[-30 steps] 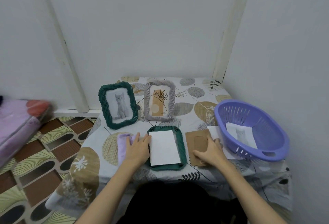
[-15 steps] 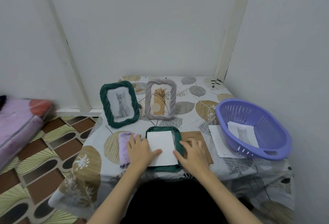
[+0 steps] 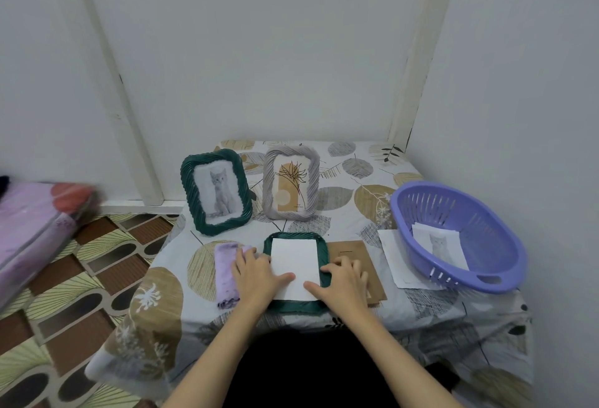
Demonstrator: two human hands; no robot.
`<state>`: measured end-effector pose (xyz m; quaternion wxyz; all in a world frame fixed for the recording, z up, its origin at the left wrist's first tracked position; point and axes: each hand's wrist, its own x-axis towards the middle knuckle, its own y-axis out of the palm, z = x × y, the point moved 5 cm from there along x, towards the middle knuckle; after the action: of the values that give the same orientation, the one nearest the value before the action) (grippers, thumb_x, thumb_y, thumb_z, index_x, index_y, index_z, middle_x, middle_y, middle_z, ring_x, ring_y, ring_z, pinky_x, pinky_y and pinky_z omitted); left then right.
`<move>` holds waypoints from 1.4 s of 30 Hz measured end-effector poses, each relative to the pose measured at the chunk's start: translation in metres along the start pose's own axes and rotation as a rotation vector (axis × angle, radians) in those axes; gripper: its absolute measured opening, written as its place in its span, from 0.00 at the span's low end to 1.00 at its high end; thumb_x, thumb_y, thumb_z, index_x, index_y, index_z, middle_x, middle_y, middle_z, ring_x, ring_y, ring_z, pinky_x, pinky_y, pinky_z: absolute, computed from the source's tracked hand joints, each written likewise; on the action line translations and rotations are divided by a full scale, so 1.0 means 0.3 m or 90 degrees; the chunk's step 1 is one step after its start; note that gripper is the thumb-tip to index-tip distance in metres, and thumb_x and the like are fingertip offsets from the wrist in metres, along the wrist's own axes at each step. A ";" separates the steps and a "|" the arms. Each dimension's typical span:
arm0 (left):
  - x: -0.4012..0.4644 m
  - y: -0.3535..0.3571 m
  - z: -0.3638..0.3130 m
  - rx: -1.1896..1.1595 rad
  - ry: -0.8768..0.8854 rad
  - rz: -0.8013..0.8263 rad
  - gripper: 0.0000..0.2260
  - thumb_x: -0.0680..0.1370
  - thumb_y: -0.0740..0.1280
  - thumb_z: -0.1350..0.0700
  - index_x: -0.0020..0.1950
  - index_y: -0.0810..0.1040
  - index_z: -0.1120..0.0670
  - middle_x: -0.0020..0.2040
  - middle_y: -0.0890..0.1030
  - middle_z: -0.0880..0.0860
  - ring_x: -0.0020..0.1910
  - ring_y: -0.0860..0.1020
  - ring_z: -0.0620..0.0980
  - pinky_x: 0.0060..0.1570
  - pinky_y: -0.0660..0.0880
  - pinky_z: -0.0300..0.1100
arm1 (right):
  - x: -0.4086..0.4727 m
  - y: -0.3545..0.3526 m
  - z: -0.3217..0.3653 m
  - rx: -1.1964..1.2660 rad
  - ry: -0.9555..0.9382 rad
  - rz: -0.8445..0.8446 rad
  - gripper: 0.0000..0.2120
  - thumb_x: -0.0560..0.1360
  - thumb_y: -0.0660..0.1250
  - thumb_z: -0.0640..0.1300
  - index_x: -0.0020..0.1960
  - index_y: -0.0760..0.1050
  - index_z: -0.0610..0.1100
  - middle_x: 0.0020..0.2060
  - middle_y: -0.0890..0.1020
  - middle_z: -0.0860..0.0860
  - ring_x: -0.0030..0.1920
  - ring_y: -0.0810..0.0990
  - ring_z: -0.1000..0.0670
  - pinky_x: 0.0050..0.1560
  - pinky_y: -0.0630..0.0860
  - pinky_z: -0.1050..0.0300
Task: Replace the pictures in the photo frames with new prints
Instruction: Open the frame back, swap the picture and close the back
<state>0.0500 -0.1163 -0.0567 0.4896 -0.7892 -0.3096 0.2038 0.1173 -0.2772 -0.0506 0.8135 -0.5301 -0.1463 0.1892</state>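
A dark green frame (image 3: 325, 252) lies face down at the table's front, and a white print (image 3: 294, 261) rests blank side up in its opening. My left hand (image 3: 256, 274) lies flat over the frame's left edge, thumb pressing the print. My right hand (image 3: 343, 281) lies flat on the right edge, thumb on the print's lower corner. The brown backing board (image 3: 351, 250) sits just right of the frame, partly under my right hand. At the back stand a green frame (image 3: 216, 191) with a cat picture and a grey frame (image 3: 291, 182) with a plant picture.
A purple cloth (image 3: 225, 270) lies left of the flat frame. A purple basket (image 3: 455, 236) at the right holds a cat print (image 3: 439, 244), with a white sheet (image 3: 393, 257) beside it. Walls close in behind and to the right. A patterned floor and pink bundle (image 3: 35, 223) are to the left.
My right hand left the backing board and came over to the flat frame's right edge. Both thumbs have moved onto the print. The board now lies uncovered at its top.
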 end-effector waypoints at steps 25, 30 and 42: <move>0.026 -0.081 -0.272 -0.585 0.172 0.087 0.11 0.78 0.61 0.66 0.54 0.79 0.56 0.45 0.79 0.51 0.36 0.75 0.44 0.30 0.70 0.27 | 0.055 -0.404 -0.341 -0.185 0.019 -0.065 0.23 0.76 0.58 0.58 0.70 0.61 0.59 0.68 0.67 0.45 0.64 0.67 0.41 0.60 0.66 0.48; 0.028 0.057 -0.422 -0.591 0.167 0.210 0.15 0.72 0.69 0.65 0.58 0.76 0.54 0.56 0.78 0.56 0.43 0.80 0.52 0.35 0.79 0.36 | 0.041 -0.431 -0.427 0.016 0.005 0.019 0.22 0.79 0.58 0.53 0.72 0.59 0.58 0.63 0.75 0.48 0.59 0.75 0.45 0.52 0.72 0.54; 0.052 0.327 -0.631 -0.452 0.181 0.259 0.22 0.70 0.73 0.62 0.63 0.74 0.60 0.54 0.79 0.55 0.45 0.77 0.49 0.43 0.76 0.33 | 0.138 -0.585 -0.492 0.201 -0.007 -0.086 0.21 0.79 0.60 0.48 0.71 0.63 0.52 0.53 0.81 0.39 0.52 0.78 0.40 0.55 0.74 0.43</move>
<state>0.2080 -0.2603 -0.0622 0.1751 -0.9739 -0.1284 0.0662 0.2455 -0.4416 0.0538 0.8966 -0.3839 -0.1544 0.1576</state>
